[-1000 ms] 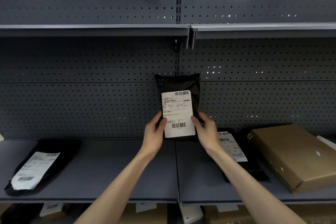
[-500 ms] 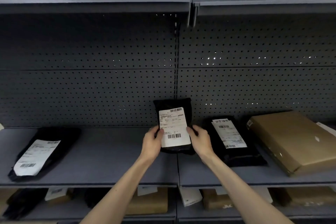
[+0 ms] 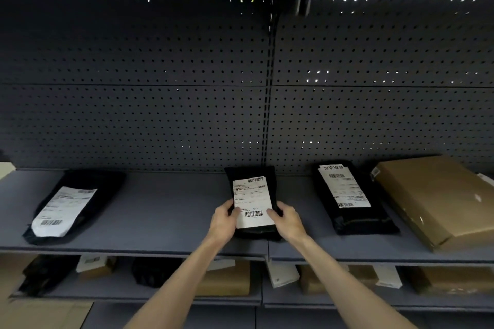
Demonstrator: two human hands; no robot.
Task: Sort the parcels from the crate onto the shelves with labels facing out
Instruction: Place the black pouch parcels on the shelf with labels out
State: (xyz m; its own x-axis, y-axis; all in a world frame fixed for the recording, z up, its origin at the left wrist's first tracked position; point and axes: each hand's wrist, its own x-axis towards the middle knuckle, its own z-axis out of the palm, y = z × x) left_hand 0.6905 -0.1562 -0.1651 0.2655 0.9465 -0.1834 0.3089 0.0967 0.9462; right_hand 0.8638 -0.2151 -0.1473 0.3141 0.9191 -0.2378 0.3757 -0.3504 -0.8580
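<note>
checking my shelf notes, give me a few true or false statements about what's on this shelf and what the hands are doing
1. Both hands hold the small black parcel by its lower edges. True: left hand, right hand.
2. Its white label faces the pegboard. False: the label faces out toward the camera.
3. A brown cardboard box lies at the shelf's right end. True.
4. The black parcel at the left stands upright. False: it lies flat, label up.
5. The shelf below holds nothing. False: boxes and parcels sit there.
</note>
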